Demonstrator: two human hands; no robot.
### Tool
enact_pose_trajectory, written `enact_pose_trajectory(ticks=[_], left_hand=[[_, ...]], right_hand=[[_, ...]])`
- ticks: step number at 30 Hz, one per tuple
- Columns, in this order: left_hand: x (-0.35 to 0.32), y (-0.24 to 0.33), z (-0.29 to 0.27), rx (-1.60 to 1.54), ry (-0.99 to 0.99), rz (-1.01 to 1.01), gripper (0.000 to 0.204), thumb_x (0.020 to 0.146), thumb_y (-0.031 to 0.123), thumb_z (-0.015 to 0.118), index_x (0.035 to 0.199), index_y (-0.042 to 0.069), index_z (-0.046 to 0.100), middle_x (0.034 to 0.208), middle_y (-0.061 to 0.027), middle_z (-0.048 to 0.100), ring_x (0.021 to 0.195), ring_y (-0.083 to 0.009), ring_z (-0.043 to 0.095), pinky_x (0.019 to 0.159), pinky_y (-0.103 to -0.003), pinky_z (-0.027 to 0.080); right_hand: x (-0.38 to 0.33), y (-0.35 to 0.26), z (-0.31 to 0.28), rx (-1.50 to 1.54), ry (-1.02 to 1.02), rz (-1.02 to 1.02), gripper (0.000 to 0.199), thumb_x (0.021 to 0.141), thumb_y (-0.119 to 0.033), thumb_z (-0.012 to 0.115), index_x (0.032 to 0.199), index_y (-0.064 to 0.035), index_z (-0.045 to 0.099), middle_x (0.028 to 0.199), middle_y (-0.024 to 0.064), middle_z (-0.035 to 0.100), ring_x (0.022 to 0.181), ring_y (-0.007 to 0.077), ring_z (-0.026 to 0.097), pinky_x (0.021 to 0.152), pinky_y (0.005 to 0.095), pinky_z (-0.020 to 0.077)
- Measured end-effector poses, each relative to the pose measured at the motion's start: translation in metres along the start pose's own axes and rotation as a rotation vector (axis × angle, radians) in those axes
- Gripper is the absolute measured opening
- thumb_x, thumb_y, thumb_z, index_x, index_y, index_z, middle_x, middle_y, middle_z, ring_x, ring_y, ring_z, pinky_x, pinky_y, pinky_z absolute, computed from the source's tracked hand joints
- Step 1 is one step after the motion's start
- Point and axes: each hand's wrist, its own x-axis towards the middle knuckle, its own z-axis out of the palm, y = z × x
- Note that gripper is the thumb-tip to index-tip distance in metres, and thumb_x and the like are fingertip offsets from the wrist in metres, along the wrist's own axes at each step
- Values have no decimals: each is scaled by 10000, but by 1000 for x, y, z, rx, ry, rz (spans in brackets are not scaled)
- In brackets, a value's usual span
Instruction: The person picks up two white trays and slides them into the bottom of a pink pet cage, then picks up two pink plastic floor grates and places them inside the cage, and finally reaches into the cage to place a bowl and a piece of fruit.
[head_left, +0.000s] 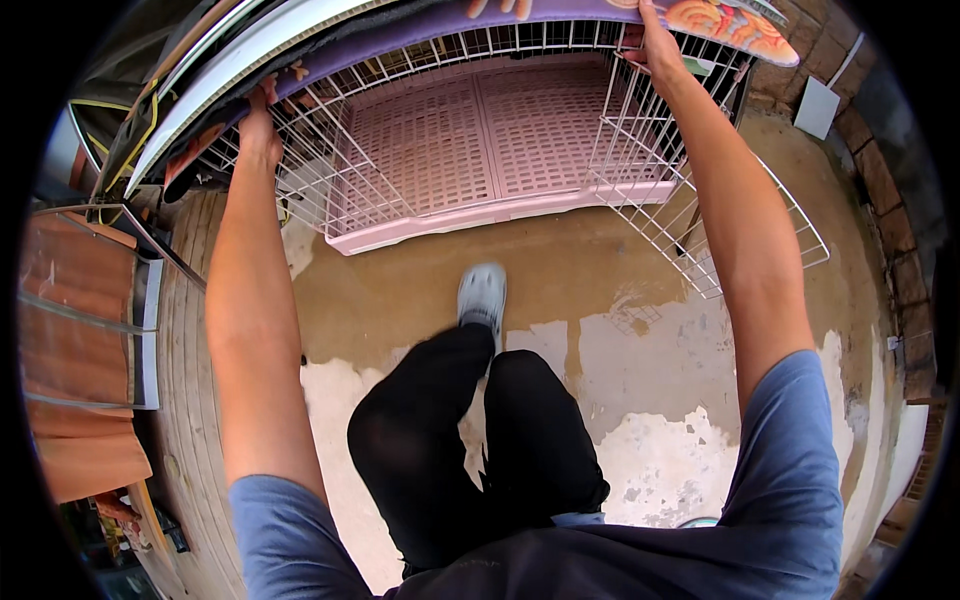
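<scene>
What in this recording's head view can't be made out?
Head view:
Purple printed mat: far part cut off by the top edge.
Left hand: fingertips too small and shadowed to make out at the mat's edge.
Pink slatted tray: far edge obscured by the mat and white wire bars.
Foot without the visible grey clog: hidden by black trousers.

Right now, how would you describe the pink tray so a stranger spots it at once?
Find the white wire cage, top centre. Across its bottom lies the broad pink tray, seamed down the middle and full of slots. Pink plastic sets it apart from the cage's white and the wet brown floor.
</scene>
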Motion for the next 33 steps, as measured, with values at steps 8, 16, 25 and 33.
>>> enact_pose_trajectory(ticks=[8,16,25,33], left_hand=[[0,6,-4,85,-87,40,223,976,284,467,792,164,504,803,50,491,731,-110,379,830,-239,277],[1,8,-8,166,-31,-78,267,967,408,439,849,186,524,854,62,465,789,-115,370,899,-276,238],[-20,22,-4,243,45,-255,440,927,567,384,881,161,547,956,32,512,924,-123,447,825,-341,382],[-35,28,-5,183,26,-213,325,921,530,445,851,220,515,827,82,428,750,-75,375,719,-283,360]], right_hand=[[-10,-4,-2,-210,-41,51,783,794,-761,354,1049,-61,595,897,57,660,700,155,459,700,367,410],[-12,-8,0,-252,-1,63,842,760,-798,359,858,13,563,888,115,552,747,201,488,644,380,506],[-24,-6,-2,-234,15,34,892,759,-798,368,990,35,584,841,118,550,773,204,525,641,343,504],[-25,-3,-7,-234,19,12,894,759,-801,368,944,47,581,858,123,547,775,217,517,640,354,487]])
